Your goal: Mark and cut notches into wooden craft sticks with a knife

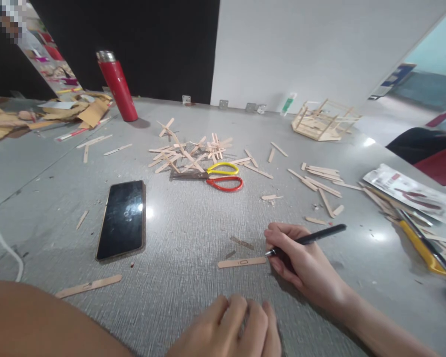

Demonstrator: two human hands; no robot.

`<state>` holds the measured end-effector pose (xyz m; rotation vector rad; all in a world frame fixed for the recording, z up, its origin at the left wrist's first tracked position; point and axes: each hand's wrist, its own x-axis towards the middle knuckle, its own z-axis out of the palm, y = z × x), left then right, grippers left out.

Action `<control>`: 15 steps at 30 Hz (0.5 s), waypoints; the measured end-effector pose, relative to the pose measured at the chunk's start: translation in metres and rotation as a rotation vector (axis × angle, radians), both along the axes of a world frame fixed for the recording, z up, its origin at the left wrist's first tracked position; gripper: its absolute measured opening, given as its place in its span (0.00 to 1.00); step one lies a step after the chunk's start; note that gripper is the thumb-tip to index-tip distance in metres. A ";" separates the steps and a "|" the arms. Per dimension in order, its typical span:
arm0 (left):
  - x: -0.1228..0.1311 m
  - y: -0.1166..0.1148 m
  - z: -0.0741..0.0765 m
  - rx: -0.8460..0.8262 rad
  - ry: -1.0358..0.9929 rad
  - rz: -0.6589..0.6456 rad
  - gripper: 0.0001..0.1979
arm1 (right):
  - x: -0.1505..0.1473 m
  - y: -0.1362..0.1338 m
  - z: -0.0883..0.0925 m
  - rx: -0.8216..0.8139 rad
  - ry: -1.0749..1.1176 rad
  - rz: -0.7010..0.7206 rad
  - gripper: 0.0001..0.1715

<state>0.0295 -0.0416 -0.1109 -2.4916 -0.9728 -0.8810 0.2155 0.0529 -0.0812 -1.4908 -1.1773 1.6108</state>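
My right hand (301, 258) is closed around a black pen (321, 235) with its tip at the right end of a wooden craft stick (241, 263). The stick lies flat and bears a small drawn rectangle. Below it, at the bottom edge of the view, my left hand (234, 327) rests with fingers curled in and nothing visible in them; its underside is hidden. Another marked craft stick (89, 286) lies near my left forearm. Thin dark slivers (241, 242) lie just behind the stick by the pen.
Scissors (208, 176) with yellow and red handles lie before a pile of craft sticks (189, 151). A phone (122, 219) is at left, a red bottle (118, 87) behind it. To the right are a stick frame (325, 121), a white packet (412, 193) and a yellow-handled tool (421, 245).
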 end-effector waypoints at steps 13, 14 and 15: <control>-0.018 0.059 0.036 -0.546 0.327 0.133 0.14 | -0.003 0.001 0.002 0.017 0.048 -0.036 0.24; -0.019 0.062 0.037 -0.571 0.323 0.123 0.16 | -0.003 0.001 0.003 0.020 0.051 -0.037 0.23; -0.021 0.065 0.037 -0.581 0.316 0.119 0.17 | -0.003 0.001 0.003 0.023 0.054 -0.036 0.24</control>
